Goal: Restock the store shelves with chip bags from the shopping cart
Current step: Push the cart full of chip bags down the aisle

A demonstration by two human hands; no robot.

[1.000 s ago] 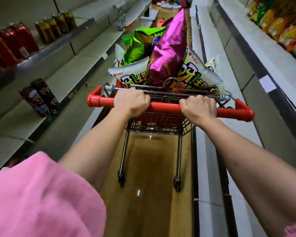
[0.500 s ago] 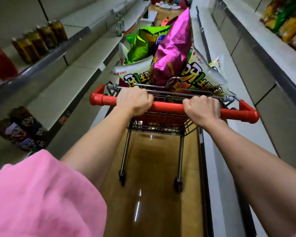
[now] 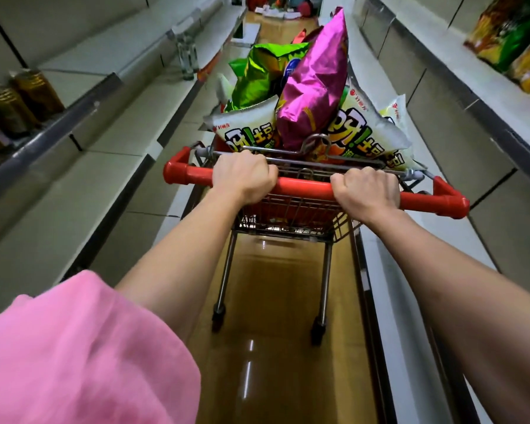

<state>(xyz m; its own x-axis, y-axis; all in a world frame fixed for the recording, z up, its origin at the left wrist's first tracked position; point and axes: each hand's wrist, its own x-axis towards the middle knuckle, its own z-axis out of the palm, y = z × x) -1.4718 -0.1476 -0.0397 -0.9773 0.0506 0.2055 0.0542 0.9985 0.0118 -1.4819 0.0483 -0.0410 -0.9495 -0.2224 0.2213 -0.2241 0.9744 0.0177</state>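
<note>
Left hand (image 3: 242, 175) and right hand (image 3: 368, 191): both fisted round the red cart handle (image 3: 306, 185), nothing else held. Chip bags heaped in the shopping cart (image 3: 288, 209), directly ahead of both hands, just beyond the handle. Magenta foil bag (image 3: 314, 84): upright, long axis vertical, nearly centred (right hand marginally nearer, by estimate). White bags (image 3: 364, 130) and green bag (image 3: 263, 75): puffed, glossy, leaning. Stocked snack shelf (image 3: 441, 65) up right.

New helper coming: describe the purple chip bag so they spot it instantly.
Start at the shopping cart with the red handle. Among the chip bags heaped in it, the purple bag stands upright in the middle. It alone is shiny magenta, rising above the green bag and white bags beside it.
</note>
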